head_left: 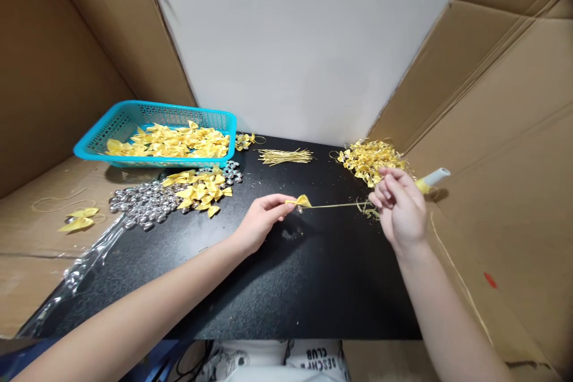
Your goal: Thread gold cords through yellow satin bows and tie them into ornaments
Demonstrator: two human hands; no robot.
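My left hand (265, 219) is closed in a pinch on a small yellow ribbon bow (303, 200) above the middle of the black tabletop. A small silvery bead hangs just under the bow. From the bow a thin gold cord (335, 206) runs straight and taut to the right. My right hand (400, 206) is closed around the cord's far end, its fingertips curled toward the palm. Beneath that hand lies a little heap of cord scraps (369, 212). Behind it a pale tube (435, 177) with yellow at its base sticks out, apparently resting on the table.
A blue basket (89, 152) of yellow bows stands at the back left. Before it lie silver beads (145, 206) and loose bows (203, 191). Cut gold cords (285, 156) lie at the back, with a pile of beaded bows (371, 158) to the right. Cardboard walls (505, 131) flank both sides.
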